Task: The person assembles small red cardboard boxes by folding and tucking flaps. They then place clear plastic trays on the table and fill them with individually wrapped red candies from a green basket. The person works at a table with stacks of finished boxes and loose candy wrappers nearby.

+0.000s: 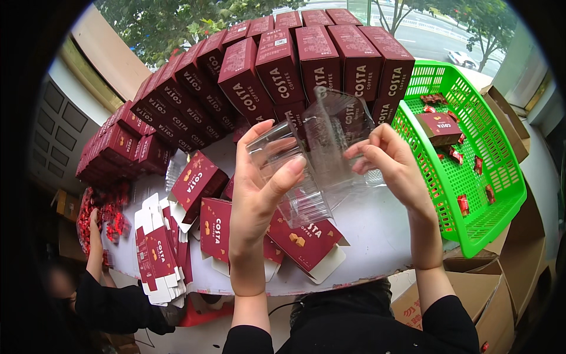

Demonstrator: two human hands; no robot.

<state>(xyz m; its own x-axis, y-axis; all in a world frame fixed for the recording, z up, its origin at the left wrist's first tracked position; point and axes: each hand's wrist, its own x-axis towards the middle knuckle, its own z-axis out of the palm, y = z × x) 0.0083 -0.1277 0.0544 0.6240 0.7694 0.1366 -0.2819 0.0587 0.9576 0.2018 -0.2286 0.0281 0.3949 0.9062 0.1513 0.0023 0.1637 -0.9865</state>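
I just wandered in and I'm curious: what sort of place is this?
Probably a small hand-packing workshop: there are stacked dark red boxes, clear plastic packaging in the left hand, and a green basket with small red-wrapped pieces.

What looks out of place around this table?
One maroon box lies in the green basket among loose red packets. It looks odd there because many similar boxes are stacked on the table, though it may be deliberate.

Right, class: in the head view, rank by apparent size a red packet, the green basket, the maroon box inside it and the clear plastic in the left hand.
1. Green basket
2. Clear plastic
3. Maroon box
4. Red packet
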